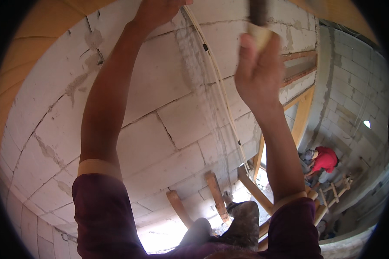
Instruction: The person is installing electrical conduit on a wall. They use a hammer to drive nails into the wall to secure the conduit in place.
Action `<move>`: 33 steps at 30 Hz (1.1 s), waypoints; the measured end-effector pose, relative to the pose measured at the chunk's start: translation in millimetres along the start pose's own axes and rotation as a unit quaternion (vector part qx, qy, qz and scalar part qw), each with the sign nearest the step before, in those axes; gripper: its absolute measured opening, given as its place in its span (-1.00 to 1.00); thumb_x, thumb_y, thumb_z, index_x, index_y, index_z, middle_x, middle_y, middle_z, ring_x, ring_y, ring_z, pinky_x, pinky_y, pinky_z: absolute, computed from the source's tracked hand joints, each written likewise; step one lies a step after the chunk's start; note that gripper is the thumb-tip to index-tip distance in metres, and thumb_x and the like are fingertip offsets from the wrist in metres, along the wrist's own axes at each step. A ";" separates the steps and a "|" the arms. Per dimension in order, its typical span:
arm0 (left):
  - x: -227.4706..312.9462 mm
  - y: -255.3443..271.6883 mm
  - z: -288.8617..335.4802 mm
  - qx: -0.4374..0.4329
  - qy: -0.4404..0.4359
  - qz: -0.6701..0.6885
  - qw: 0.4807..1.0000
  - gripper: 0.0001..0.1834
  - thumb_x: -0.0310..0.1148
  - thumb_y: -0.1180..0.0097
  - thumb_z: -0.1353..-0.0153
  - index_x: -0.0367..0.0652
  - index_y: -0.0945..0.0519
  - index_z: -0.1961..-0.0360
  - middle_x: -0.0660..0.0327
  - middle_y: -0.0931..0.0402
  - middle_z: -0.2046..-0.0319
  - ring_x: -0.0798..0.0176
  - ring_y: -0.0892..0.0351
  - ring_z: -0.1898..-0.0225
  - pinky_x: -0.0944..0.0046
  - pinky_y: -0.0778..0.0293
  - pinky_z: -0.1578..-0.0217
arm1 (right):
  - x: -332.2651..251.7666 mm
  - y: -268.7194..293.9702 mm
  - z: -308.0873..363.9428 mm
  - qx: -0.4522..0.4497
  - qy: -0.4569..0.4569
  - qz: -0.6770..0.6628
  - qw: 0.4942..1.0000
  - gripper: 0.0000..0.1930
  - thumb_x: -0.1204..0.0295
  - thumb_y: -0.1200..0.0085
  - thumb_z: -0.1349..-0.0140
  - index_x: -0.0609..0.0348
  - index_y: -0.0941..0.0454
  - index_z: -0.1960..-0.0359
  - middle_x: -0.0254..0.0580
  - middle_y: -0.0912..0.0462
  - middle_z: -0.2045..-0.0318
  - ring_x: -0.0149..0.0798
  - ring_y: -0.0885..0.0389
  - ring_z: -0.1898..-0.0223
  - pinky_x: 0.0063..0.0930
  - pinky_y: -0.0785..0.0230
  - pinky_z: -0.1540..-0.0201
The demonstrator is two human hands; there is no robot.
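Observation:
Against the block wall, my left hand [159, 12] is raised to the top edge of the view. Its fingertips are pinched beside the upper end of several pale cables [221, 82], and whatever they hold is cut off by the edge. These cables run down the wall, with dark bands around them in places. My right hand [258, 71] is closed around the pale wooden handle of a hammer [259, 32]. Motion smears the dark hammer head, which points upward to the right of the cables.
The wall [147, 90] is pale block with rough mortar patches. Wooden posts [217, 196] stand below, near my knees. A wooden frame [303, 114] edges an opening at right. Far below, a person in a red top [325, 159] bends near a small wooden ladder [335, 194].

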State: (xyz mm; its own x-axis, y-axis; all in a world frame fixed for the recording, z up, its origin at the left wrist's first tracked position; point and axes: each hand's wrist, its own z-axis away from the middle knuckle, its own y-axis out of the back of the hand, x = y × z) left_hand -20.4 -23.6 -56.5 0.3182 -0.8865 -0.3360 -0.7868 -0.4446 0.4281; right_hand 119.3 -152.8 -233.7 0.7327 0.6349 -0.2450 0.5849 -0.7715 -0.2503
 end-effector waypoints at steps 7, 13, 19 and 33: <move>-8.7 -1.5 4.1 0.004 0.005 -0.037 0.999 -0.72 -0.50 -0.22 -0.07 -0.22 -0.57 0.14 0.12 -0.63 0.43 0.27 -0.63 0.41 0.29 -0.52 0.34 | -4.2 0.8 -8.3 0.007 -0.025 -0.050 0.998 -0.59 0.08 0.05 -0.36 0.25 -0.26 0.28 0.13 -0.51 0.68 0.24 -0.55 0.55 -0.05 -0.40 0.51; -21.1 -3.3 0.9 0.017 0.016 0.072 0.997 -0.76 -0.56 -0.18 -0.05 -0.24 -0.58 0.20 0.10 -0.64 0.45 0.31 -0.62 0.43 0.31 -0.53 0.35 | 2.8 0.5 -26.9 -0.131 -0.008 0.108 0.986 -0.61 0.13 0.06 -0.38 0.29 -0.33 0.26 -0.07 -0.53 0.69 -0.02 -0.58 0.66 -0.22 -0.41 0.59; -12.9 -4.9 -0.7 0.003 -0.006 -0.002 1.000 -0.72 -0.61 -0.13 -0.06 -0.25 -0.58 0.15 0.17 -0.64 0.43 0.35 -0.62 0.40 0.31 -0.54 0.32 | 11.0 -14.2 -17.7 -0.037 0.026 0.041 0.998 -0.61 0.17 0.01 -0.35 0.33 -0.31 0.34 0.04 -0.48 0.75 0.12 -0.54 0.67 -0.13 -0.40 0.61; -11.6 -6.0 0.1 -0.008 0.030 -0.029 0.999 -0.75 -0.58 -0.15 -0.07 -0.19 -0.63 0.18 0.17 -0.62 0.50 0.33 -0.57 0.48 0.30 -0.49 0.41 | 2.3 -5.1 -21.4 0.014 0.020 -0.051 0.998 -0.52 0.05 0.10 -0.37 0.37 -0.35 0.30 0.14 -0.51 0.70 0.23 -0.56 0.58 0.02 -0.42 0.52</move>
State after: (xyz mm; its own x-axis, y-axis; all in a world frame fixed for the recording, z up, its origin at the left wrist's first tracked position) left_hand -19.4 -10.7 -55.3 0.3939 -0.8653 -0.3100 -0.7581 -0.4965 0.4227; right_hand 125.5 -148.2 -212.9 0.6831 0.7078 -0.1801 0.6480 -0.7011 -0.2976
